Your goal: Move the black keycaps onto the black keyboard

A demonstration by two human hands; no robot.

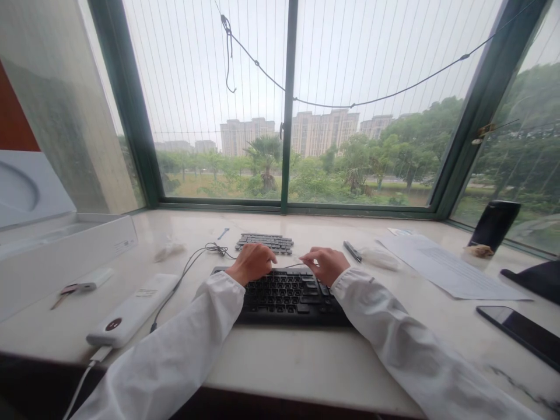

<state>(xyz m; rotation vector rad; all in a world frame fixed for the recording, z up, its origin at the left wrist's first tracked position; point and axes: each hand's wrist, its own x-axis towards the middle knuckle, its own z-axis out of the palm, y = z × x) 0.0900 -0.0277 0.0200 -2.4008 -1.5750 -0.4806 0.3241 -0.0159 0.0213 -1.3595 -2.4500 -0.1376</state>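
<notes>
A black keyboard (pixel 280 318) lies in front of me; many of its keys show bare sockets, while caps remain on its right part. Over its back left edge is my left hand (pixel 251 262), fingers curled closed; whatever they hold is hidden. My right hand (pixel 326 263) hovers above the back right of the keyboard, thumb and forefinger pinched together on something too small to name. The two hands are apart, fingertips facing each other. Just behind the keyboard sit loose keycaps (pixel 265 240) set out in rows, partly covered by my left hand.
Left: a white power bank (pixel 131 309), a dark cable (pixel 184 274), a small white device (pixel 94 279) and an open white box (pixel 65 256). Right: a dark pen-like tool (pixel 352 251), a plastic bag (pixel 380 258), paper sheets (pixel 446 265) and a phone (pixel 525 332). Windows (pixel 284 105) stand behind.
</notes>
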